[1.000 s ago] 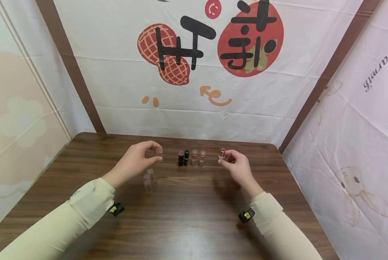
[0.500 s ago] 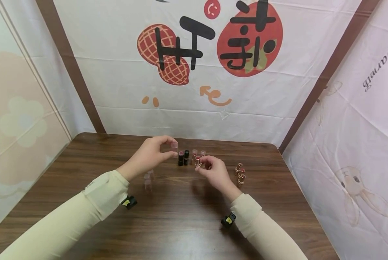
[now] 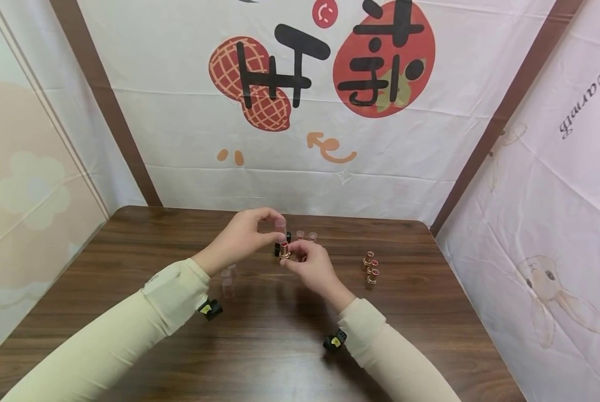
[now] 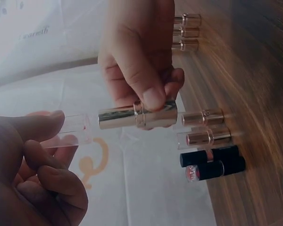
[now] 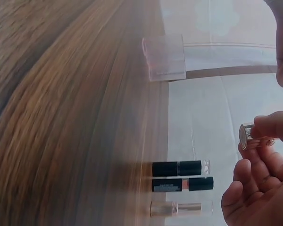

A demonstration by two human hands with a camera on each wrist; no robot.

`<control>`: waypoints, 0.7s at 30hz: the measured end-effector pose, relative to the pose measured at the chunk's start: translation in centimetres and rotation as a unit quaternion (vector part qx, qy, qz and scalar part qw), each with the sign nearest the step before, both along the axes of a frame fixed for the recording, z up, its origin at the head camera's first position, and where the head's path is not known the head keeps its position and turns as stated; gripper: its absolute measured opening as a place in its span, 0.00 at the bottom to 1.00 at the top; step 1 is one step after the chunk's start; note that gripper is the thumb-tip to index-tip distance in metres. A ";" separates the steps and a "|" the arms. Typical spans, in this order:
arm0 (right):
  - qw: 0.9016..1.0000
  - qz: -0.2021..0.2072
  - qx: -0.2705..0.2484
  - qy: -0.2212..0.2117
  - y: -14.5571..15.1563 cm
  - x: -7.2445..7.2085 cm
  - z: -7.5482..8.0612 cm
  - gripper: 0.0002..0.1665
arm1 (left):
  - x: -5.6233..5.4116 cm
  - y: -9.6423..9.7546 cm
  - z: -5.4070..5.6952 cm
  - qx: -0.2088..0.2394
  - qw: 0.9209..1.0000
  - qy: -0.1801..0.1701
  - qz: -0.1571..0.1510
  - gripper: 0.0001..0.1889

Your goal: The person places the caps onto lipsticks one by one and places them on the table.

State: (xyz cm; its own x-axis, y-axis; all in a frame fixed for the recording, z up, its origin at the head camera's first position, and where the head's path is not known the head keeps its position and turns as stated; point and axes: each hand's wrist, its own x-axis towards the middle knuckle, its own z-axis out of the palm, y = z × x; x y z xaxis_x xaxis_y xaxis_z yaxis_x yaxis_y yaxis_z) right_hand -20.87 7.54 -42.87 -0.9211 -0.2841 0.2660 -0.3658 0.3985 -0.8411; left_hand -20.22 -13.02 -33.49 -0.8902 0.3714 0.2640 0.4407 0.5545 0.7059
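Observation:
My left hand (image 3: 244,234) pinches a clear lipstick cap (image 4: 75,131) between thumb and fingers. Opposite it, my right hand (image 3: 312,268) grips an uncapped gold lipstick (image 4: 132,117) by its base, red tip (image 3: 284,245) upward. In the left wrist view the cap lines up with the lipstick's open end, a small gap between them. Behind the hands stands a row: a black lipstick (image 5: 179,168), another black lipstick (image 5: 181,184) and two gold lipsticks with clear caps (image 3: 300,235). The head view shows this row partly covered by my hands.
Three uncapped gold lipsticks (image 3: 372,272) stand on the right of the brown wooden table (image 3: 259,346). Clear caps (image 3: 228,286) stand on the left, near my left forearm. A printed cloth (image 3: 300,184) hangs behind the table's back edge.
My right hand has carried the gold lipstick leftward from near the right-hand group to the middle. My left hand has brought the clear cap rightward, so the two are now close together.

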 end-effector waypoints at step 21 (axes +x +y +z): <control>0.999 0.007 -0.031 -0.009 -1.4 0.7 1.5 0.10 | 0.2 0.3 -0.9 -0.030 1.000 -0.003 0.002 0.08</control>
